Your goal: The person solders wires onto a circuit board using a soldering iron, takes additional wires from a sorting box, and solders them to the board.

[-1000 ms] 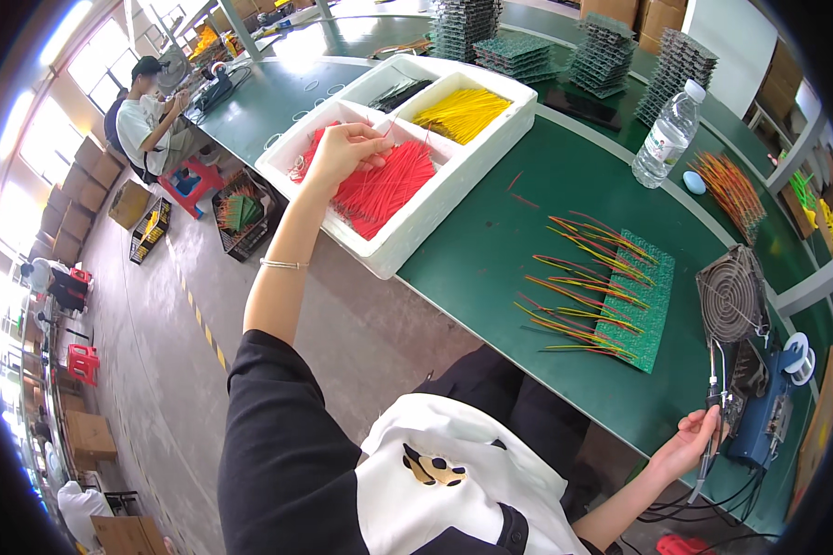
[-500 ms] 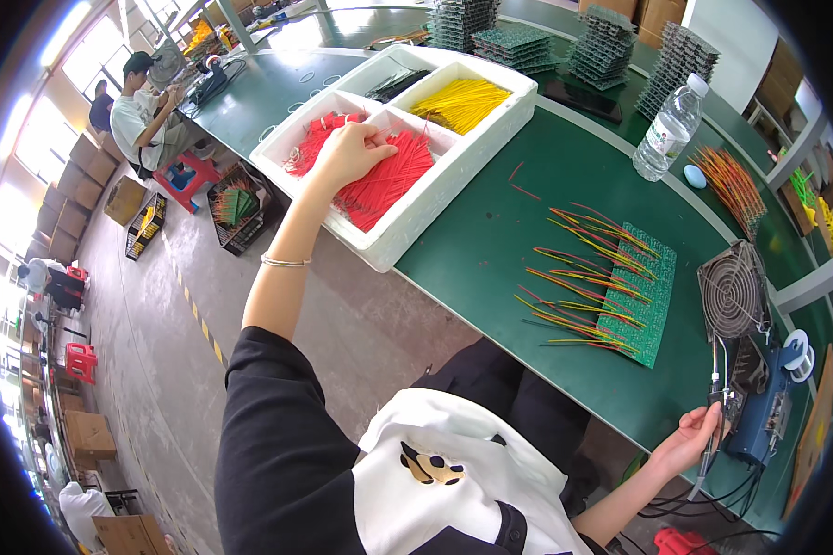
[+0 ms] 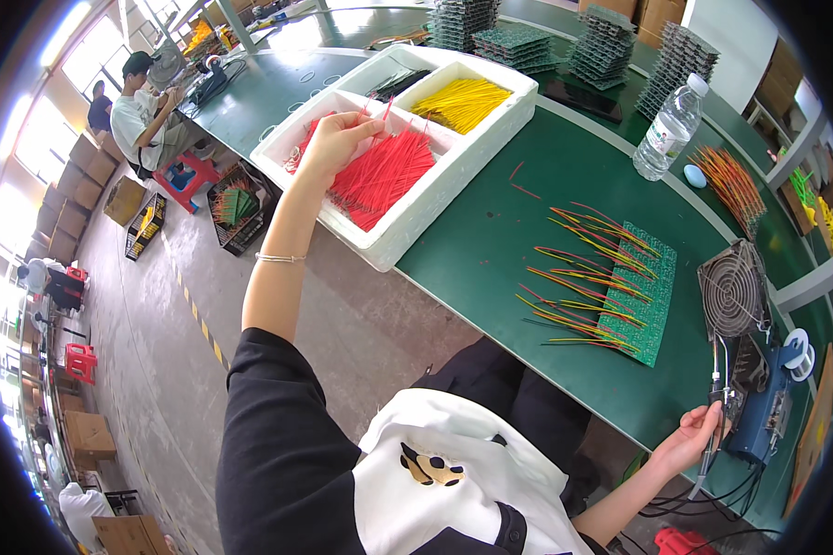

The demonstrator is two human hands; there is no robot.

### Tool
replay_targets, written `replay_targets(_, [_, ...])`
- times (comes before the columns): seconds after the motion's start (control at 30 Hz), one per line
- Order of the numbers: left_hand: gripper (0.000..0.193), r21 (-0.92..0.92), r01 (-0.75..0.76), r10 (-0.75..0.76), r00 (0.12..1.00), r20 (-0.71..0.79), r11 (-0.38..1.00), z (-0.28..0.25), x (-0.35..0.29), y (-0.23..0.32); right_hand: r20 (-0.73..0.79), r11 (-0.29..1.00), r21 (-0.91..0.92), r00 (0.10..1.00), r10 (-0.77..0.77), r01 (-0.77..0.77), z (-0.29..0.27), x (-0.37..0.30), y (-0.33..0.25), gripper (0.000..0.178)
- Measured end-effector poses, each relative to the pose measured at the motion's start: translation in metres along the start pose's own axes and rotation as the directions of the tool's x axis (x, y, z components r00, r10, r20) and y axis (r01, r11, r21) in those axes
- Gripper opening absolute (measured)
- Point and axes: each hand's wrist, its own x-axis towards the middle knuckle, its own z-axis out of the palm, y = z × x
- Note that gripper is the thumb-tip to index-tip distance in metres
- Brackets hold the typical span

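My left hand [image 3: 341,143] is pinched closed over the white foam box [image 3: 393,242], and a red wire [image 3: 387,111] sticks up from its fingertips. Below it, a heap of cut red wires [image 3: 386,180] fills the near compartment. Yellow wires [image 3: 463,104] lie in the one beside it, black wires [image 3: 400,85] in the far one. At the lower right, my right hand [image 3: 687,442] grips a soldering iron [image 3: 714,407] with a thin feed tube. Between the hands lies a green circuit board panel [image 3: 655,319]; rows of red, yellow and dark wires [image 3: 578,277] stick out leftward from it.
A round-grilled fan [image 3: 733,291], a blue soldering unit [image 3: 759,421] and a solder spool [image 3: 798,356] stand at the right. Beyond are a water bottle [image 3: 665,134], wired boards [image 3: 731,190] and board stacks [image 3: 604,48]. Another person [image 3: 143,116] sits at far left.
My left hand has lifted slightly out of the red heap, and a red wire now shows upright at its fingertips. My right hand has stayed in place with the soldering iron.
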Motion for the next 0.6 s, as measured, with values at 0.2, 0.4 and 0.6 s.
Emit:
replay_targets(0.2, [0.02,-0.014,-0.014,0.014,1.0,0.001,1.0,0.0,0.001,-0.002,-0.011,1.0,-0.002,1.0,-0.004,0.004,0.0,-0.001,-0.001,0.017])
replay_targets(0.4, [0.022,0.01,-0.058,0.058,0.998,-0.011,0.998,0.001,0.004,-0.005,0.021,1.0,-0.019,1.0,0.008,-0.007,-0.001,-0.001,-0.003,0.02])
replay_targets(0.6, [0.02,-0.126,-0.009,0.016,0.998,0.055,0.992,-0.008,0.018,-0.025,-0.009,1.0,-0.021,1.0,-0.005,0.005,0.002,-0.002,-0.002,0.017])
